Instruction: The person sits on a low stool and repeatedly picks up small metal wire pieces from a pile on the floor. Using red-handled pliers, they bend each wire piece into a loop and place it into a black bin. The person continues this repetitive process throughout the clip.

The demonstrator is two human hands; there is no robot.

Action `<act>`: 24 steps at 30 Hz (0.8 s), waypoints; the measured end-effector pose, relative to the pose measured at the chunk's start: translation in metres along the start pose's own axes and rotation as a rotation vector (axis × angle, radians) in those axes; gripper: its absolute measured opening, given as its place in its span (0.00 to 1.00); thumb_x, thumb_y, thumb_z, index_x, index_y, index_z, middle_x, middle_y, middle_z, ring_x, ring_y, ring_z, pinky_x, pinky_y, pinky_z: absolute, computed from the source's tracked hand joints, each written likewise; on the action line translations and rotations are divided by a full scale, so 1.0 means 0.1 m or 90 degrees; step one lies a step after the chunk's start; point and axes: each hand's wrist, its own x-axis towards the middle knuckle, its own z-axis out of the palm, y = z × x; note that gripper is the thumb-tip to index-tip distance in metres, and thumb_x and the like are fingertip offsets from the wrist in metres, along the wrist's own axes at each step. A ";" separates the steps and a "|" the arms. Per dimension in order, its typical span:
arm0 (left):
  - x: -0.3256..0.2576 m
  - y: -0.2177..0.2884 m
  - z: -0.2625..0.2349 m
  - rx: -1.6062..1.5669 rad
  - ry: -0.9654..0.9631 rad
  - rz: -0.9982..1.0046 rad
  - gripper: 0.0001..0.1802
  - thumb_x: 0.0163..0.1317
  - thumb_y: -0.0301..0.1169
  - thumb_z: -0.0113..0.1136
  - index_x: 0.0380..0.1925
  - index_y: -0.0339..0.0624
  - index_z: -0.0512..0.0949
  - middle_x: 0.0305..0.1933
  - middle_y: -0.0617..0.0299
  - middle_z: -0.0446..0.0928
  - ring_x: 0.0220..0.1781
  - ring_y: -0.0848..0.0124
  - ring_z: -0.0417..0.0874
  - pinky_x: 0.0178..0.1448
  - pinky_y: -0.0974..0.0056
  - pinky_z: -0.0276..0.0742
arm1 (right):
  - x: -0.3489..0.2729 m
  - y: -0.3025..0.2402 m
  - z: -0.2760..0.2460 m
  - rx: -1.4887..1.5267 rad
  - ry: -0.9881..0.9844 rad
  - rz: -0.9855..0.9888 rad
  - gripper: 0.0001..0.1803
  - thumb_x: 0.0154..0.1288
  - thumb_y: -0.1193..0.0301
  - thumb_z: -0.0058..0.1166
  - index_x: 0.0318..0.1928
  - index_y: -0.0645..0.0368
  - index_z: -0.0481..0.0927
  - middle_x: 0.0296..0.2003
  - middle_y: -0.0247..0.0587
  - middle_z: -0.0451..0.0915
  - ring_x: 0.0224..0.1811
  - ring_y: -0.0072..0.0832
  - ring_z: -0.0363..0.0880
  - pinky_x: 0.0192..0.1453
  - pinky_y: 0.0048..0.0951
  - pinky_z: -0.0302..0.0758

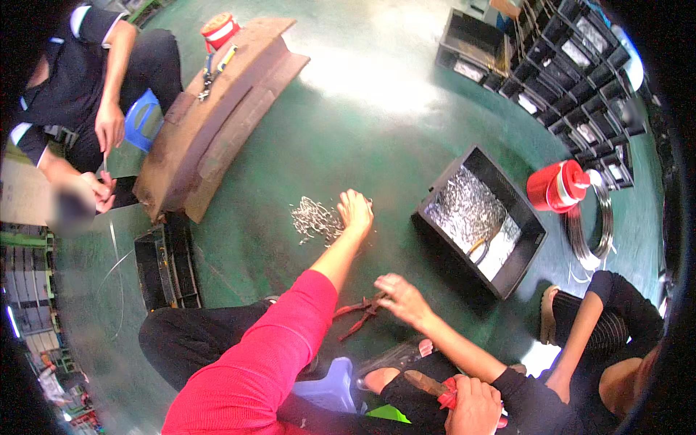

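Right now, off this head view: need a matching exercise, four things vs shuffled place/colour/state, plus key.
Column one
1. Loose metal pieces
2. Pliers on the green floor
3. Wire coil
4. Yellow-handled tool

Column two
A. Beside a red jug
B. Lying on a long brown bench
C. Silvery, scattered in a small heap
D. Red handles, spread apart

Pairs: 1-C, 2-D, 3-A, 4-B
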 end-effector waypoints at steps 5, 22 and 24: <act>-0.23 -0.11 -0.35 -0.167 0.121 0.114 0.07 0.56 0.31 0.61 0.32 0.42 0.74 0.40 0.53 0.72 0.46 0.54 0.71 0.51 0.51 0.68 | -0.14 -0.03 -0.07 -0.021 0.071 -0.082 0.08 0.58 0.73 0.50 0.40 0.53 0.74 0.34 0.39 0.78 0.41 0.37 0.78 0.47 0.38 0.71; -0.64 0.09 -1.83 -0.389 -0.203 -0.058 0.14 0.57 0.36 0.64 0.42 0.45 0.83 0.43 0.52 0.84 0.43 0.57 0.85 0.54 0.57 0.78 | -0.19 -0.32 0.01 0.020 0.153 -0.117 0.11 0.52 0.68 0.62 0.35 0.57 0.79 0.33 0.48 0.81 0.41 0.47 0.81 0.45 0.46 0.75; -0.81 0.21 -2.24 -0.500 -0.200 0.013 0.13 0.60 0.37 0.63 0.41 0.43 0.82 0.38 0.57 0.84 0.40 0.66 0.86 0.42 0.61 0.80 | -0.12 -0.35 -0.10 0.079 0.160 -0.154 0.09 0.52 0.75 0.56 0.37 0.61 0.78 0.36 0.52 0.81 0.41 0.51 0.80 0.45 0.47 0.76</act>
